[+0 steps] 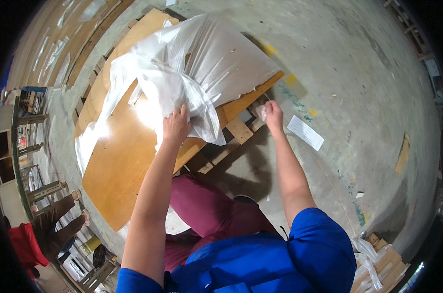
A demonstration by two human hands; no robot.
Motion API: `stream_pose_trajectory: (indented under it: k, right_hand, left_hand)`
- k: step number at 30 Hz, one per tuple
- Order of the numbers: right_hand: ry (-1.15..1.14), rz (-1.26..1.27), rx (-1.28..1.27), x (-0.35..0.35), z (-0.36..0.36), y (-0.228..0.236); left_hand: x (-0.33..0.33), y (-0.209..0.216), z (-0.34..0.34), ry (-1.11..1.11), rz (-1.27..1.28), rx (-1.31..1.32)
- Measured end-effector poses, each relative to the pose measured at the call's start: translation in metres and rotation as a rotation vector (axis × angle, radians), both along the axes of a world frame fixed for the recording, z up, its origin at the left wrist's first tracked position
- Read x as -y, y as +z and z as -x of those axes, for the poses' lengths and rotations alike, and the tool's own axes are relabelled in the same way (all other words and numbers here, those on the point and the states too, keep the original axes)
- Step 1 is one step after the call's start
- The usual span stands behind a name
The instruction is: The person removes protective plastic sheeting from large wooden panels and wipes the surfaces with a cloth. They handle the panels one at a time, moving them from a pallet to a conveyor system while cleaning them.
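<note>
A large wooden panel [119, 180] with a glossy light-brown face lies on a wooden pallet [238, 131]. White translucent foam wrap [231, 58] covers its far right part and bunches up over the middle. My left hand [176, 126] is closed on the crumpled wrap, with the panel beneath. Off the panel's right edge, my right hand [274, 117] is closed in a fist. A small wad of see-through film [261, 112] pokes out from its finger side; how far it runs inside the fist is hidden.
A printed white sheet [305, 133] lies on the concrete floor right of the pallet. Stacked boards [60, 44] stand at the far left. A person in a red top [27, 244] is beside a metal-framed rack [20, 161] at left. More boards [385, 268] lie at lower right.
</note>
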State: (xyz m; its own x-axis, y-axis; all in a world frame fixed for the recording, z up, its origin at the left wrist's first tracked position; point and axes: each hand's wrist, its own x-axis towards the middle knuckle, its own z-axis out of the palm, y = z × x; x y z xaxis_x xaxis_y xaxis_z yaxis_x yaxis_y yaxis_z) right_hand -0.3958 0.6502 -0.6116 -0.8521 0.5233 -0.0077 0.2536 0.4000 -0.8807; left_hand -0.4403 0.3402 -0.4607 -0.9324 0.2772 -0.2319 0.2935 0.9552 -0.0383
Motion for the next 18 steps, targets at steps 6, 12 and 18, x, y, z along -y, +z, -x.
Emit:
stream_pose_trajectory:
  k: [6, 12, 18]
  right_hand:
    - [-0.29, -0.105, 0.1, -0.044, 0.019, -0.002]
    - [-0.008, 0.036, 0.605, -0.021, 0.044, -0.016]
    - [0.047, -0.112, 0.74, -0.028, 0.045, -0.002]
  left_hand:
    - [0.0, -0.005, 0.008, 0.073, -0.226, -0.058]
    - [0.003, 0.002, 0.049, 0.12, -0.467, -0.411]
    - [-0.08, 0.036, 0.101, 0.031, -0.352, -0.375]
